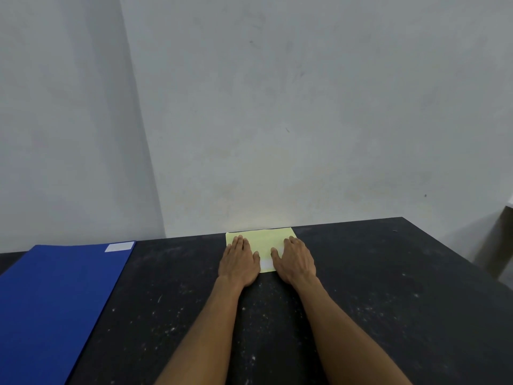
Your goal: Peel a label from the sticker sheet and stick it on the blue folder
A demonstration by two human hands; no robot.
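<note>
A pale yellow sticker sheet lies flat on the dark table near its far edge. A white label shows on the sheet's near part, between my hands. My left hand rests palm down on the sheet's left side, fingers together and flat. My right hand lies flat on its right side, thumb pointing inward. Neither hand grips anything. The blue folder lies at the left of the table, with a white label stuck at its far right corner.
The black speckled table runs up to a grey wall behind the sheet. Its right edge falls away at the far right, where a pale piece of furniture stands beside it.
</note>
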